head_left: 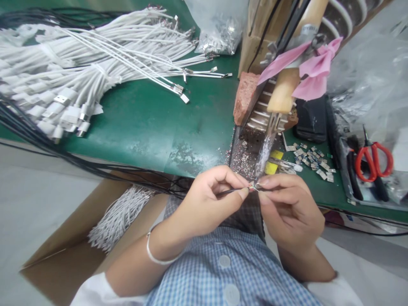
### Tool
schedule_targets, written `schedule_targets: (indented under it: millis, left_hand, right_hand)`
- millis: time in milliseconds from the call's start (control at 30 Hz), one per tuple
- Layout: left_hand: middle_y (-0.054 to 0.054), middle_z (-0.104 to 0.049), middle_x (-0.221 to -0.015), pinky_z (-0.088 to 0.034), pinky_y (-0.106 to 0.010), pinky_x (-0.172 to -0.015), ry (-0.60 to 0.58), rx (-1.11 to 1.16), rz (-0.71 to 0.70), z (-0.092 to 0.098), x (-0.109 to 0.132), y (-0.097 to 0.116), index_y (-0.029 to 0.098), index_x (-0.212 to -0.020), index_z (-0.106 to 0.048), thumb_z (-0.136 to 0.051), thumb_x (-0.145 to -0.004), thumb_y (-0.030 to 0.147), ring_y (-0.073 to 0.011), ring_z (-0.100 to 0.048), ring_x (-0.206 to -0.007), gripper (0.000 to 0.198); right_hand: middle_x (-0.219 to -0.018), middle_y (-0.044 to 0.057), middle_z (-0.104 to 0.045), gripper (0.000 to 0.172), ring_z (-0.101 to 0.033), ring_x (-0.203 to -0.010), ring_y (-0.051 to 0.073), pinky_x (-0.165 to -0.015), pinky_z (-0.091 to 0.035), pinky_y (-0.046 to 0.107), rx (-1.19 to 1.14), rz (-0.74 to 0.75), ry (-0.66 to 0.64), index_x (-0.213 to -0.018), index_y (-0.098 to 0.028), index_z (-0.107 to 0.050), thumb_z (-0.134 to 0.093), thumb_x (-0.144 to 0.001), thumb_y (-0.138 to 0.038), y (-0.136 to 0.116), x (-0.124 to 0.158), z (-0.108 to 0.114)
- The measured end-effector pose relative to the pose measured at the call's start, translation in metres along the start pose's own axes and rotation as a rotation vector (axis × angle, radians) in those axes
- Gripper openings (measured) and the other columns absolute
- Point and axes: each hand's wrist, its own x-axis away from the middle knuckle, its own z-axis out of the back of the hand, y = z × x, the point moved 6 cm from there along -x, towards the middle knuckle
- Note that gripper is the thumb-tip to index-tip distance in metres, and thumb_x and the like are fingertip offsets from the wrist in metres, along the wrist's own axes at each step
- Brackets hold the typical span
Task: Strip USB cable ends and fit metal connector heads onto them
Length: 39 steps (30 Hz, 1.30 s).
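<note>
My left hand (207,204) pinches a thin black cable (227,192) between thumb and forefinger. Fine coloured wires (251,186) show at the cable's stripped end. From the other side, my right hand (291,210) has its fingertips closed on a small metallic piece (256,185) that meets those wires; its exact kind is too small to tell. Just above my fingertips is the whitish tip of a fixed soldering iron (264,151), which points downward. Its wooden handle (283,91) has a pink cloth strip (315,70) tied near it.
White USB cables (105,55) lie bundled at the left of the green table (153,127). Small connector boards (312,159), a black phone (310,119) and red-handled scissors (372,161) are at right. A brick (245,97) stands by the iron. Below, a cardboard box (73,221) holds white cables.
</note>
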Motion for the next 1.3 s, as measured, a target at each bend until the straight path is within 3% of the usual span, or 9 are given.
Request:
schedule_targets:
  millis: [367,1300]
  left_hand:
    - [-0.003,-0.076,-0.084,-0.058,-0.020,-0.070,0.015,-0.052,-0.021,0.0007,-0.0011,0.0046,0.016,-0.074,-0.065,-0.075,-0.079,0.010,-0.0117,-0.071,-0.075,0.013]
    - [-0.004,-0.077,-0.085,-0.059,-0.020,-0.070,0.013,-0.087,-0.024,0.0017,-0.0005,0.0044,0.016,-0.075,-0.066,-0.074,-0.081,0.011,-0.0127,-0.071,-0.076,0.012]
  right_hand:
    - [-0.093,0.003,-0.070,0.022,-0.070,-0.085,0.018,-0.075,-0.062,0.035,0.006,0.028,0.026,-0.089,-0.019,-0.066,-0.067,-0.079,0.000,-0.0036,-0.0053,0.0005]
    - [-0.091,0.003,-0.069,0.022,-0.070,-0.083,0.019,-0.072,-0.063,0.038,0.027,0.018,0.035,-0.089,-0.022,-0.066,-0.067,-0.080,-0.002,-0.0021,-0.0046,-0.0010]
